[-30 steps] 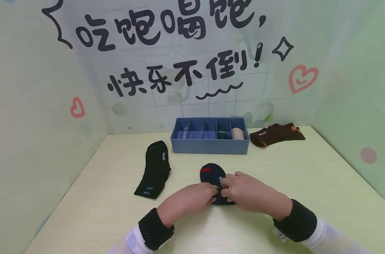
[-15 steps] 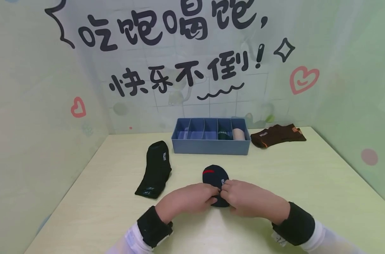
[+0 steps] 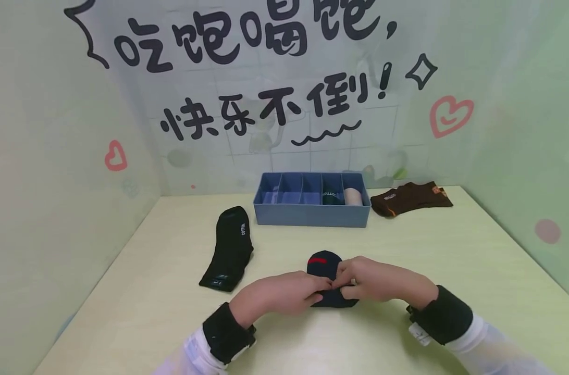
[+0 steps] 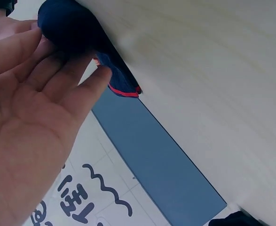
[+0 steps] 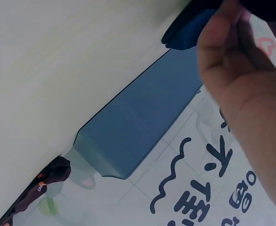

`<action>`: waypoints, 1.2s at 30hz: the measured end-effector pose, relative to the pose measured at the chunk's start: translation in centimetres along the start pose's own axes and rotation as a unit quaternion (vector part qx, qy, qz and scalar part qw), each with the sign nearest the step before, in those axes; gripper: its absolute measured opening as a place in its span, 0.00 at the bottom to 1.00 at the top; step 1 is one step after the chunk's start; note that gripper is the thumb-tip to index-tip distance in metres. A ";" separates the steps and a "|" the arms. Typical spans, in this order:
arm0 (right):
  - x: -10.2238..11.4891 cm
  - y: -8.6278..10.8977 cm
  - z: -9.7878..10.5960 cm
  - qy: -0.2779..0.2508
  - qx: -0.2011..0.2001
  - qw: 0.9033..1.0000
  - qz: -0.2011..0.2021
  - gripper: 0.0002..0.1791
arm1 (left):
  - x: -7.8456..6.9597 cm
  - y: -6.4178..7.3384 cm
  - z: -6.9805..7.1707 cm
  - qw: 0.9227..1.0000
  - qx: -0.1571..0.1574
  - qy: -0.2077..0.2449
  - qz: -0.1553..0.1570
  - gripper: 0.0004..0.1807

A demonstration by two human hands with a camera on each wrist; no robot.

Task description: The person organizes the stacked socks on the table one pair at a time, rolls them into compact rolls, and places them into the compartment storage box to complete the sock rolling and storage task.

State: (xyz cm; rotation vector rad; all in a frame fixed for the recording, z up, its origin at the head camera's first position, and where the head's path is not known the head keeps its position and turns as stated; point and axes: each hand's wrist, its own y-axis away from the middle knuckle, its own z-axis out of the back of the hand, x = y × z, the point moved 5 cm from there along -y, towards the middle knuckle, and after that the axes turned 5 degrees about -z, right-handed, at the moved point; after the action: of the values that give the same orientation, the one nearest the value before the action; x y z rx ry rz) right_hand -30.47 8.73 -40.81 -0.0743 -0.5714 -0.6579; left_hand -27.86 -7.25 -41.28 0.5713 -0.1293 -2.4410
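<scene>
A navy sock (image 3: 323, 268) with a red stripe lies folded on the table in front of me, in the middle of the head view. My left hand (image 3: 284, 292) holds its left side, thumb below and fingers above. From the right, my right hand (image 3: 375, 278) pinches the fabric, its fingertips meeting those of the left. In the left wrist view the rounded navy fold (image 4: 69, 26) sits at the left fingers, and the red-edged part hangs beyond them. In the right wrist view, the curled right fingers partly hide the sock (image 5: 194, 30).
A blue divided box (image 3: 311, 215) stands at the back, with a dark green roll (image 3: 331, 198) and a pale pink roll (image 3: 353, 197) in its right compartments. A black sock (image 3: 228, 250) lies on the left. Brown socks (image 3: 408, 199) lie right of the box, near the wall.
The navy sock has shifted a little to the right and nearer to me. My right hand has moved slightly right, with its thumb and fingers now farther apart; the left fingertips reach farther right.
</scene>
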 end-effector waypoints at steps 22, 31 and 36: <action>4.0 0.6 -1.4 0.345 -0.104 0.931 0.063 0.13 | -0.6 -0.2 0.3 0.994 -0.081 -0.069 0.013 0.02; 2.6 0.2 -1.5 0.145 -0.002 0.989 0.002 0.11 | -1.0 0.0 0.2 0.996 -0.053 -0.073 -0.003 0.08; 2.3 0.0 -1.4 0.097 -0.001 0.995 -0.012 0.12 | -0.9 0.2 0.2 0.997 -0.039 -0.053 0.028 0.11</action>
State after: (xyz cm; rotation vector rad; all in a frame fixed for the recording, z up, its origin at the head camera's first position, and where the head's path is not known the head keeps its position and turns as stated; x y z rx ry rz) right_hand -28.28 7.13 -40.75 -0.0045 -0.3845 -0.6801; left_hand -27.17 -6.90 -40.73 0.3983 -0.0914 -2.4105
